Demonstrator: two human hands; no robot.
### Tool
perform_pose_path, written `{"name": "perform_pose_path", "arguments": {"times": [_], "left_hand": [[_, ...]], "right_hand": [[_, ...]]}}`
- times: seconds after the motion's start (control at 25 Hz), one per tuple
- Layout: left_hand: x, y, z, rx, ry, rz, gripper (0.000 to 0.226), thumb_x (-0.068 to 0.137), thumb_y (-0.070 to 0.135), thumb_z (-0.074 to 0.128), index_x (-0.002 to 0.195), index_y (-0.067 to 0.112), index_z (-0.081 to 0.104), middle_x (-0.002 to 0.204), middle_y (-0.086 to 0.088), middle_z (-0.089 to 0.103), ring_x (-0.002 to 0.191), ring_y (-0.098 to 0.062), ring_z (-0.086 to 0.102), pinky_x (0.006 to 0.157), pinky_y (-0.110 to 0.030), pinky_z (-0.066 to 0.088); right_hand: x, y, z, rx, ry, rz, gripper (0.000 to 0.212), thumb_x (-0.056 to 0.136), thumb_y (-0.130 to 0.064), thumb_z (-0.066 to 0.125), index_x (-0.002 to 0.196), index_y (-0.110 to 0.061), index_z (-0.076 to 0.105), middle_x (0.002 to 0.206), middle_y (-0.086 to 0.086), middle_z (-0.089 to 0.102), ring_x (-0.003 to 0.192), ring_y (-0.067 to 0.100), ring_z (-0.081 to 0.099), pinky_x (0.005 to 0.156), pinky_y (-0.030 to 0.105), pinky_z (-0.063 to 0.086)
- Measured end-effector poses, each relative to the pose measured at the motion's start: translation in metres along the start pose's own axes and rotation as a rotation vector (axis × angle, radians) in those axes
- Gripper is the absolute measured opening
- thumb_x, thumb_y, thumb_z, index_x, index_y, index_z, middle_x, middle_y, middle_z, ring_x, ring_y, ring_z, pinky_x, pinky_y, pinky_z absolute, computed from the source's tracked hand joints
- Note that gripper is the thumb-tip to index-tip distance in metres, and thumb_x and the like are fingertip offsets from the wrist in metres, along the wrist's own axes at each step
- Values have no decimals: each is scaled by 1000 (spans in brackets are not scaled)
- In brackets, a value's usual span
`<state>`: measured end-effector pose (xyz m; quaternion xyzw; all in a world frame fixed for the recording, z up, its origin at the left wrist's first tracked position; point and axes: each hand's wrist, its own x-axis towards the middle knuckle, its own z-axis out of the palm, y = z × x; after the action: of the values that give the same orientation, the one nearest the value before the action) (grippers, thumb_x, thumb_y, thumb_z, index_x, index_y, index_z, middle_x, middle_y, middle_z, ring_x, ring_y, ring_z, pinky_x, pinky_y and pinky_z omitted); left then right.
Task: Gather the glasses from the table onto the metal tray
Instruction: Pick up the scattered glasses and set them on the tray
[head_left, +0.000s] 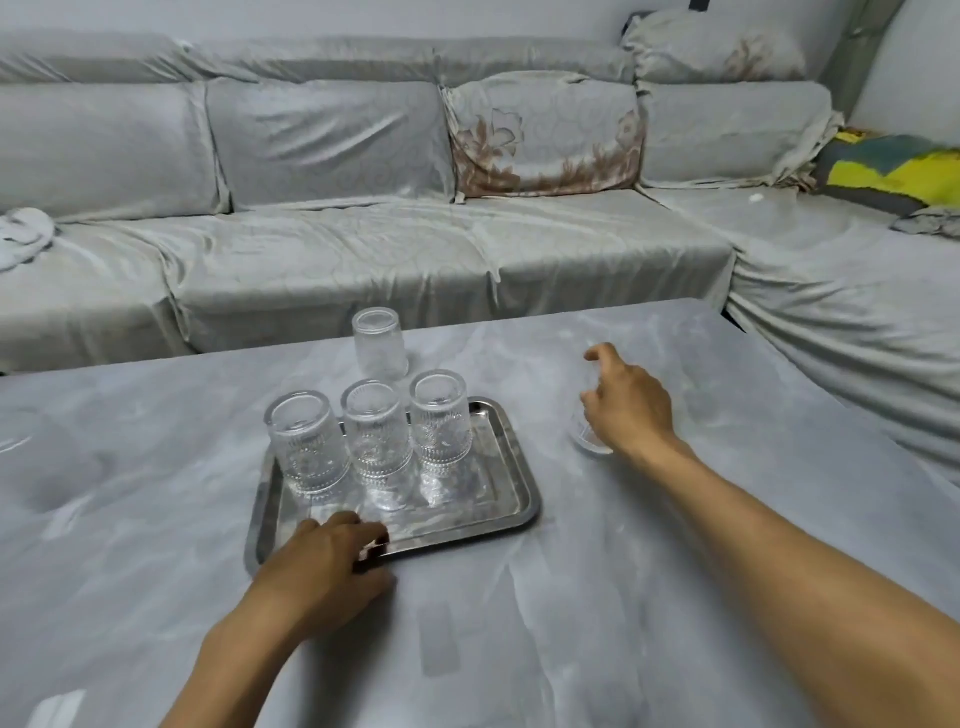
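My left hand (332, 551) presses its fingers on the tray's (524, 488) near rim, holding it. My right hand (631, 408) curls loosely over a glass (587, 441) on the table (675, 597), right of the tray; grip unclear. Three glasses (376, 436) stand upside down on the tray, another (379, 345) just behind it.

On the table (675, 597), the tray (511, 467) holds three glasses (375, 434) in a row (all upside down), with a fourth glass (378, 344) at its 12 o'clock, a fifth (587, 439) at 3 o'clock, and the sofa (363, 260) beyond.
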<state>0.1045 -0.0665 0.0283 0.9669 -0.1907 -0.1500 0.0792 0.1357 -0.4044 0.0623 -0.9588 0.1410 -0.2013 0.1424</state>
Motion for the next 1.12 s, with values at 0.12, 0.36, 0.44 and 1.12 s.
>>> {"name": "perform_pose_path", "arguments": {"times": [0.12,0.36,0.44,1.12], "left_hand": [[-3,10,-9,-215,201,-24,52,83,42,62,132,28,55,127,0,61,117,-23,56,96,-38,47],[-36,29,-40,-1085,409,106,88,58,51,85,135,37,45,129,11,61,116,-3,59,100,-36,49],[-43,27,-49,-1121,594,81,84,54,51,88,128,35,51,124,10,65,113,-4,61,96,-30,50],[-10,-36,-34,-1273,813,-405,62,50,42,89,101,31,55,100,-2,73,87,-18,70,78,-41,58]], "right_hand": [[-25,-48,-24,355,182,36,38,84,-16,62,117,-24,47,66,-3,59,67,26,61,58,34,44],[-94,-151,-36,1545,-154,406,23,85,-8,68,100,-18,56,69,5,61,50,13,60,36,27,48],[-107,-175,-25,1704,-302,499,18,86,-8,65,96,-19,55,68,5,60,48,13,59,34,24,44],[-99,-195,6,1229,-343,258,20,81,-13,69,95,-25,60,70,3,72,46,15,60,40,26,46]]}}
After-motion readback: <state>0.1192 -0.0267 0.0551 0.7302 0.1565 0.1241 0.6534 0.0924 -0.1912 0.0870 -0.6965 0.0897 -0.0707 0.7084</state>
